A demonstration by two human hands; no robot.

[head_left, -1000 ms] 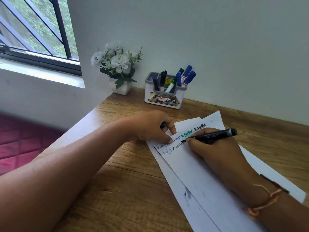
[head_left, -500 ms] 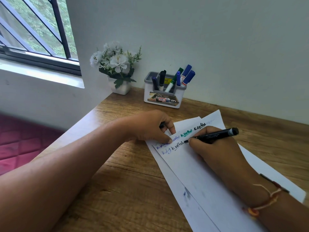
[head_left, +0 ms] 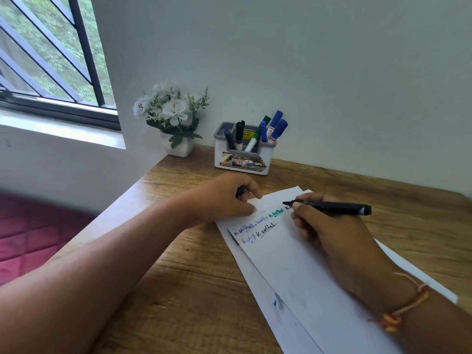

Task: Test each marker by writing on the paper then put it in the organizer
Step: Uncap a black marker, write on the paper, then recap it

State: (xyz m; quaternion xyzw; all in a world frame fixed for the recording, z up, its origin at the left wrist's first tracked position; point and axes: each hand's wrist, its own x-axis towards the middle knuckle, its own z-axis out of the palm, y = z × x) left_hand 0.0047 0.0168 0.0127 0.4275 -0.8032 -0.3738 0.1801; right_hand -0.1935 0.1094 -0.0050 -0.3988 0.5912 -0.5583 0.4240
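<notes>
My right hand [head_left: 329, 226] holds a black marker [head_left: 332, 207] uncapped, its tip raised just above the white paper [head_left: 288, 256] and pointing left. The sheet carries blue, green and black scribbles near its top edge. My left hand [head_left: 224, 198] rests at the paper's upper left corner, fingers curled around a small dark piece that looks like the marker's cap [head_left: 240, 192]. At the back of the wooden desk stands the grey-and-white organizer [head_left: 242, 162], holding several markers with blue, black and green caps.
A white pot of white flowers [head_left: 176, 123] stands left of the organizer against the wall. A second sheet [head_left: 270, 302] lies under the top one. The desk's left edge [head_left: 143, 190] drops to a red mattress. A barred window is at upper left.
My right hand has lifted the marker's tip off the paper and shifted it up and to the right. A black scribble with an underline now shows on the second line. My left hand has barely moved.
</notes>
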